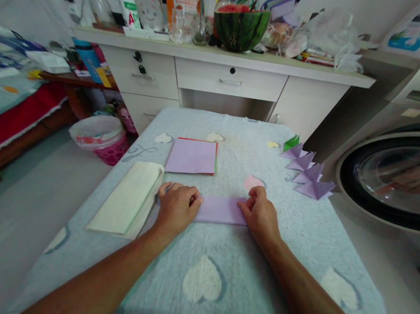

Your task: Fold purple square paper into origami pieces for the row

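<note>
A sheet of purple origami paper point(222, 210), folded into a strip, lies flat on the cloth-covered table between my hands. My left hand point(178, 206) has its fingers curled and pressed on the strip's left end, covering that end. At the right end, my right hand point(263, 216) pinches the paper between thumb and curled fingers. Just beyond the left hand sits a stack of square paper point(192, 157), purple on top with red and green edges showing. Beside my left wrist rests a folded pale green paper or booklet point(126, 199).
Folded purple paper pieces point(310, 173) and a green one point(291, 142) form a row at the table's right edge. A white cabinet point(229, 79) stands behind, topped by a cut watermelon point(241, 28). To the right is a washing machine point(410, 176); a pink bin point(108, 145) stands left.
</note>
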`<action>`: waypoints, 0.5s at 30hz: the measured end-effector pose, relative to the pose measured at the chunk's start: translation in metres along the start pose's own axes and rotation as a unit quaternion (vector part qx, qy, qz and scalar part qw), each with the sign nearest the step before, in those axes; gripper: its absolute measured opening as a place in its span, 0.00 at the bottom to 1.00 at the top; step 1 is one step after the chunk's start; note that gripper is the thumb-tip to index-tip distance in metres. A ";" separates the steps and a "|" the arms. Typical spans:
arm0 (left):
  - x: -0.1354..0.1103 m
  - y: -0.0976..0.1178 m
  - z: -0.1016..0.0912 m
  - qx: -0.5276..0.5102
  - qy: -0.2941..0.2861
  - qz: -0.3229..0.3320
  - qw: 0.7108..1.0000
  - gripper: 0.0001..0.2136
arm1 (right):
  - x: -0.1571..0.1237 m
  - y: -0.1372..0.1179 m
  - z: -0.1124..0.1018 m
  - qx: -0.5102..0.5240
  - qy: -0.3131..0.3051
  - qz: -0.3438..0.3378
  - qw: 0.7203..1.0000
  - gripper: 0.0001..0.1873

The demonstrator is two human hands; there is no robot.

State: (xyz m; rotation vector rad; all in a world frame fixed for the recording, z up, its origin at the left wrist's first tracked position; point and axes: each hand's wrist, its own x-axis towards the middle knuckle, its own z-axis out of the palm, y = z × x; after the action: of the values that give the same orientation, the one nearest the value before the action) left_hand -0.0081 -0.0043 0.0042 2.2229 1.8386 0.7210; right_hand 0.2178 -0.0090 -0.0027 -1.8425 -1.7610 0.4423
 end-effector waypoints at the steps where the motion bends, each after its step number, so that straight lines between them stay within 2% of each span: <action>1: 0.000 0.000 0.001 0.005 0.000 0.005 1.000 0.07 | 0.000 -0.001 0.000 -0.015 -0.002 -0.003 1.000 0.13; 9: 0.000 0.000 0.004 0.022 0.002 0.017 1.000 0.06 | 0.002 -0.006 -0.003 -0.070 -0.021 -0.019 0.997 0.09; 12: 0.000 0.001 0.003 0.022 -0.004 0.008 1.000 0.05 | 0.003 -0.005 -0.002 -0.091 -0.030 -0.035 0.995 0.05; 15: 0.000 0.001 0.003 0.020 -0.010 -0.007 1.000 0.03 | 0.003 -0.003 -0.002 -0.107 -0.006 -0.062 0.992 0.03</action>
State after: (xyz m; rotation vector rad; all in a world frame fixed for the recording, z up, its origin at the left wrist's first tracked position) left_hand -0.0054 -0.0040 0.0022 2.2302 1.8738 0.6626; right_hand 0.2171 -0.0066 0.0010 -1.8597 -1.9840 0.2245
